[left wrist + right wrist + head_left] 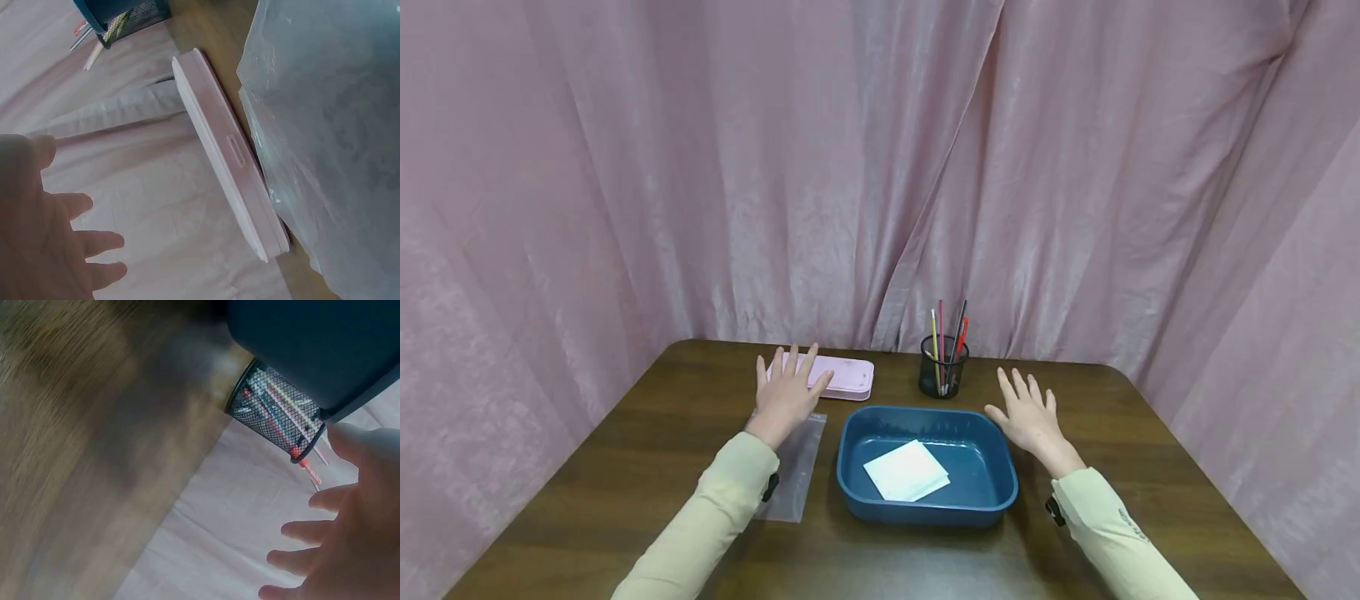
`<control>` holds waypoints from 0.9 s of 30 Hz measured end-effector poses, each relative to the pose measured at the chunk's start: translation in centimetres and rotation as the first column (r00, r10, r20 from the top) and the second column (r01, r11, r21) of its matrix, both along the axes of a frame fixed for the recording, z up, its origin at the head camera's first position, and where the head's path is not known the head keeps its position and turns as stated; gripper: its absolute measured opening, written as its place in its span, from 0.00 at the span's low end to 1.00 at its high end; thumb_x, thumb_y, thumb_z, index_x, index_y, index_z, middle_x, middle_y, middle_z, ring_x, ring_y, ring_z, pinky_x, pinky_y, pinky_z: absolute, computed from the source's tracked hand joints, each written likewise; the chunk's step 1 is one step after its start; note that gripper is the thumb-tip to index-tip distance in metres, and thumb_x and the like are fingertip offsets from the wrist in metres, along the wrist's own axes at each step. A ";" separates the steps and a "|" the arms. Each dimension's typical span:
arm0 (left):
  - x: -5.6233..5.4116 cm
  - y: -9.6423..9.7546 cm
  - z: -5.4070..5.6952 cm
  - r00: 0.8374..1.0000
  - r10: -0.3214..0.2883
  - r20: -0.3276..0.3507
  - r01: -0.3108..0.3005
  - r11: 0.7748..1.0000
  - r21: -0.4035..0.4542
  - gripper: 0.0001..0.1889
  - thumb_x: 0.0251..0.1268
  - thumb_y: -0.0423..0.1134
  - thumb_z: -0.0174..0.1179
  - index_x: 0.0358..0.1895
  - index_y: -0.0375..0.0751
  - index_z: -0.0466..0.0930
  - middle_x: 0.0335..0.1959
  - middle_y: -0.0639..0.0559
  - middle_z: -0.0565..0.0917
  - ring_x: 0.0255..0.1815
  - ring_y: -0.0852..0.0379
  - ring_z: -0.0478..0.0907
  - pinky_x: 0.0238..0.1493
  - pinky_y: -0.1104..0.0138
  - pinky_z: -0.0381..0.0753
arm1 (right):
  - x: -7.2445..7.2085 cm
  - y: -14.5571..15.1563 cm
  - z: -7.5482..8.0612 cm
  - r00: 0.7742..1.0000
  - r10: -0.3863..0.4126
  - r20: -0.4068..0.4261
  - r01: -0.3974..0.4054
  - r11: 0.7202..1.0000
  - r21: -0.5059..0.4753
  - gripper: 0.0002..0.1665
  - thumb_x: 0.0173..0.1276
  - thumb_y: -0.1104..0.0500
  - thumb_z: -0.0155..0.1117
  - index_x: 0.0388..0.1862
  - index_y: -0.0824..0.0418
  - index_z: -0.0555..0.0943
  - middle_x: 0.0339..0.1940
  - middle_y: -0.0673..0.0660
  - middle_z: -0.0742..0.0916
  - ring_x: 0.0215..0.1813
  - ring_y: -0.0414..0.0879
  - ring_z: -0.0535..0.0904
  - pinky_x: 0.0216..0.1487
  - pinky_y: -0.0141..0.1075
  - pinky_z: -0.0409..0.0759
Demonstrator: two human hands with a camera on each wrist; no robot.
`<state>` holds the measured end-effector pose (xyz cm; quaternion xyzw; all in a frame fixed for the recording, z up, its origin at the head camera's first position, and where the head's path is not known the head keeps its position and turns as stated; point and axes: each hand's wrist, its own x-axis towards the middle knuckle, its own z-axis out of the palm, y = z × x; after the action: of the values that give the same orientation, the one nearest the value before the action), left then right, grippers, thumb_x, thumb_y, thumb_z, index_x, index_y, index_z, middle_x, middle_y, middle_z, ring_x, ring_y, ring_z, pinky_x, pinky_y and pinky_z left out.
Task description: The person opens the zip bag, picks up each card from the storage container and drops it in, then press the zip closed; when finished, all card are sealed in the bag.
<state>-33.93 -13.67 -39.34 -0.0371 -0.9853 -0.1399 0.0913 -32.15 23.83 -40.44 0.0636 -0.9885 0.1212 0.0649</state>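
Observation:
My left hand hovers with fingers spread above a clear plastic bag, its fingertips overlapping a pink pencil case in the head view. The left wrist view shows the side of that pencil case with a small catch, beside the bag. On the other side, my right hand is spread beside the right rim of a blue basin and holds nothing. Folded white paper or cloth lies inside the basin.
Behind the basin stands a black mesh pen holder with several pens and pencils. Everything rests on a dark wooden table. Pink curtains hang along its back and sides.

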 end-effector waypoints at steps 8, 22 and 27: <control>0.5 -1.4 0.6 0.998 -0.037 0.048 0.033 0.997 0.075 0.37 0.70 0.59 0.50 0.76 0.46 0.53 0.66 0.33 0.72 0.64 0.33 0.71 0.61 0.38 0.67 | 0.5 -0.1 0.8 0.992 0.037 0.121 -0.031 0.998 -0.051 0.40 0.73 0.45 0.53 0.74 0.67 0.59 0.68 0.75 0.71 0.68 0.70 0.68 0.61 0.65 0.69; 1.5 -5.4 -0.6 0.937 -0.045 0.347 -0.007 0.989 0.149 0.38 0.65 0.51 0.58 0.75 0.43 0.55 0.69 0.24 0.64 0.67 0.24 0.63 0.61 0.36 0.66 | 1.5 0.0 0.4 0.979 0.126 0.159 -0.110 0.988 -0.108 0.26 0.70 0.51 0.58 0.61 0.65 0.75 0.44 0.63 0.86 0.44 0.55 0.82 0.42 0.52 0.80; 1.9 -6.2 -1.1 0.908 0.024 0.419 -0.087 0.987 0.132 0.42 0.59 0.47 0.63 0.75 0.43 0.53 0.69 0.25 0.64 0.67 0.22 0.61 0.60 0.35 0.65 | 1.6 -0.2 0.3 0.979 0.132 0.158 -0.115 0.987 -0.109 0.24 0.70 0.53 0.59 0.59 0.66 0.77 0.48 0.66 0.86 0.49 0.59 0.82 0.46 0.57 0.79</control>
<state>-32.07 -19.91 -40.45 0.0285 -0.9696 -0.2142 -0.1144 -30.58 23.61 -40.12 0.1114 -0.9774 0.1786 -0.0214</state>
